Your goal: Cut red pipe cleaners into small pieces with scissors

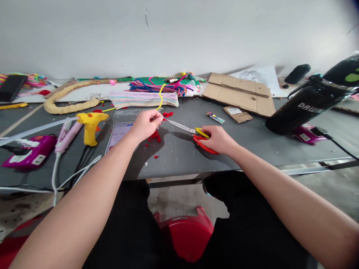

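Note:
My right hand [220, 139] is closed around the red and yellow handles of a pair of scissors [181, 126]. Their blades point left, and the tips reach the fingertips of my left hand [146, 125]. Thumb and forefinger of that hand pinch a small red piece [163, 119], mostly hidden by the fingers. Small red fuzzy clippings [155, 136] lie on the grey table [174, 160] beneath and beside the left hand, with another red cluster [168, 114] just behind it. A phone [119, 133] lies partly covered by my left forearm.
Left are a yellow glue gun [91, 127], purple power strip [33, 151] and cables. Behind my hands lie bundled pale pipe cleaners [144, 99] and a bent yellow one [161, 96]. Flattened cardboard [238, 93], a small lighter-like packet [215, 117] and a black bottle [303, 104] stand or lie right.

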`<action>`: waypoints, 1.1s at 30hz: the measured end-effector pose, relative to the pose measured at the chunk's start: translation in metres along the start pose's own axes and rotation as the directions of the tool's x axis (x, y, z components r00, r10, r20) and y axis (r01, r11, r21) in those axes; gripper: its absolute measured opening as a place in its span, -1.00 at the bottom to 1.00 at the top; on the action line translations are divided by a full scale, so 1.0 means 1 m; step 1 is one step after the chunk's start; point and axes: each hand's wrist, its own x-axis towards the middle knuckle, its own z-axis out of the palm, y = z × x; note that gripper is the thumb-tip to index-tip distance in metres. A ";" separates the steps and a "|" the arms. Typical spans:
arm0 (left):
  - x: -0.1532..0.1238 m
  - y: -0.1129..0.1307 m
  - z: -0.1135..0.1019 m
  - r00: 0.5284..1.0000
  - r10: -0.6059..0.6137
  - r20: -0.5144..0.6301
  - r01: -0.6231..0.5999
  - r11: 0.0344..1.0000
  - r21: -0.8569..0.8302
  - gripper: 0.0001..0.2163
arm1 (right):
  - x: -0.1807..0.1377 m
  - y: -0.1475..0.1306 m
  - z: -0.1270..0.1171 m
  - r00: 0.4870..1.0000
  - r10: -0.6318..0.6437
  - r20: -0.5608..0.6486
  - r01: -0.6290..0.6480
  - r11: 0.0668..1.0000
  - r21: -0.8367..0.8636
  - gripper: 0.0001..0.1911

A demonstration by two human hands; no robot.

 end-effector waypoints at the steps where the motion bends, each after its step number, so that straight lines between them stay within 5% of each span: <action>1: 0.000 0.000 0.000 1.000 0.004 0.002 -0.004 1.000 0.001 -0.87 | 0.000 0.000 0.000 1.000 0.000 0.001 0.000 1.000 0.001 -0.65; 33: 0.001 0.000 0.000 1.000 -0.002 0.016 0.002 1.000 -0.012 -0.89 | 0.001 0.003 0.000 1.000 -0.015 0.003 0.014 0.999 0.040 -0.64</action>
